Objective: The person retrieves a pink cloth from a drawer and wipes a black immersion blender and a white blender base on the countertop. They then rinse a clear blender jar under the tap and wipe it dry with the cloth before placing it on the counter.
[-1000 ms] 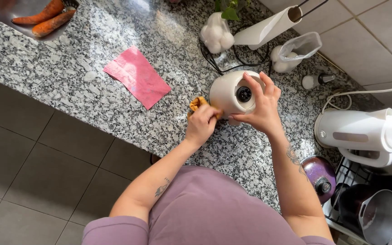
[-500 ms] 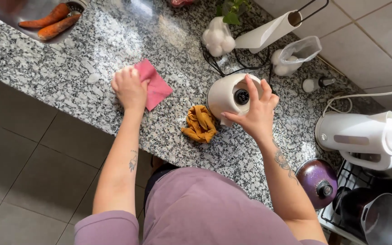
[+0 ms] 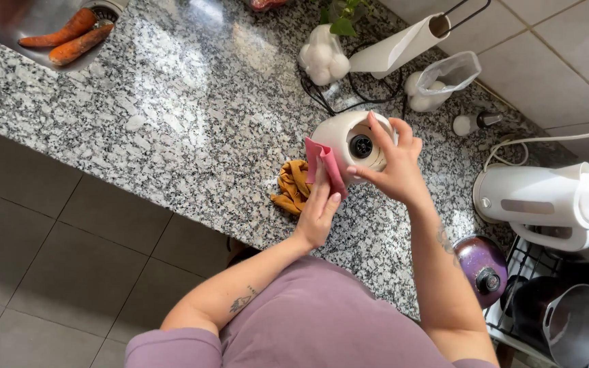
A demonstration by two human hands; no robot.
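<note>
My right hand (image 3: pixel 393 167) tilts the white base (image 3: pixel 349 143) above the desk (image 3: pixel 172 123), grip closed round it; my left hand (image 3: pixel 318 211) presses the pink cloth (image 3: pixel 325 167) on its rim, wiping barely begun.

Around the white jug (image 3: pixel 349 143) I hold, I count one pink cloth (image 3: pixel 326 167) against it, one yellow rag (image 3: pixel 293 186) just beside it, two carrots (image 3: pixel 69 37) well apart from it, one kettle (image 3: pixel 547 204) near, one paper roll (image 3: pixel 397 48) behind.

Bright sunlit glare (edges distorted)
</note>
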